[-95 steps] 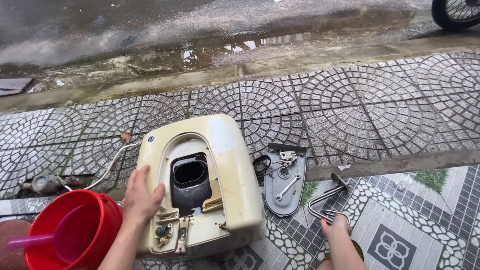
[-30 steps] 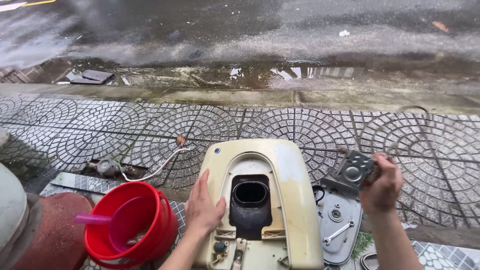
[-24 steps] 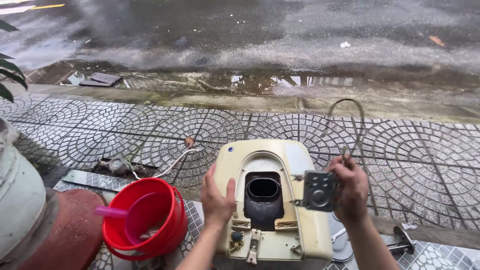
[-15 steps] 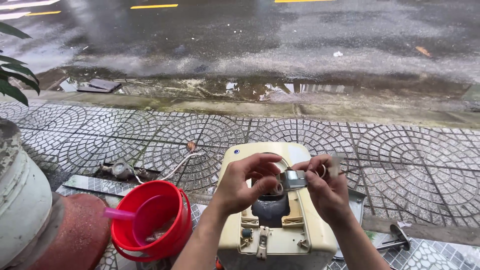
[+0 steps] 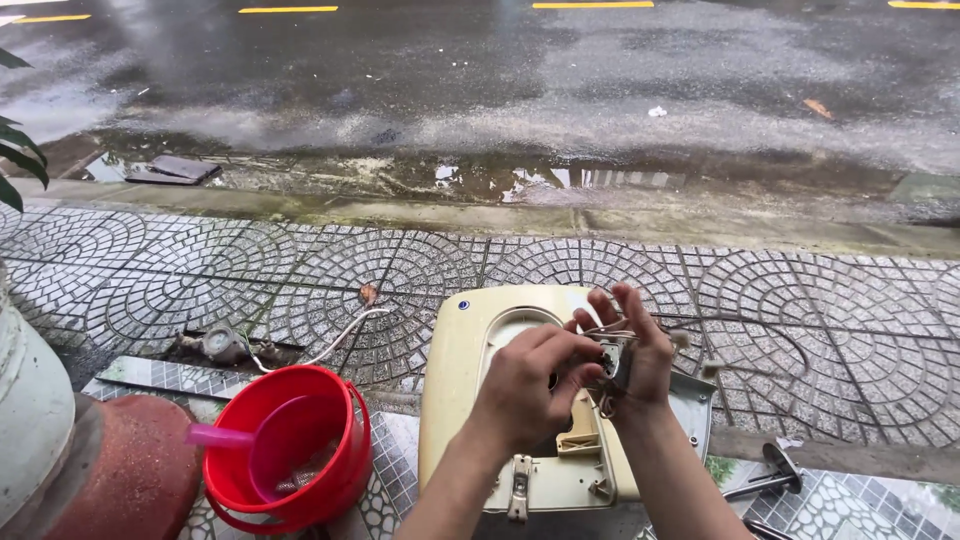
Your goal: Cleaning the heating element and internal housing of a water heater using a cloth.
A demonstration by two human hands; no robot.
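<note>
— Well, from the head view, where is the small part?

— Both hands meet above the cream plastic housing (image 5: 510, 400) that lies on the paved sidewalk (image 5: 300, 270). The right hand (image 5: 640, 355) holds a small grey metal part with thin wires (image 5: 612, 358), and the left hand (image 5: 535, 375) pinches it too, so both grips are closed on it.

— How will it handle?

— I judge it light and stiff, but the wires look thin and easy to bend. Better to take the metal body, not the wires. Wet ground can make the fingers slippery.

— And nearby?

— A red bucket (image 5: 290, 455) with a pink scoop (image 5: 235, 440) stands left of the housing.
</note>
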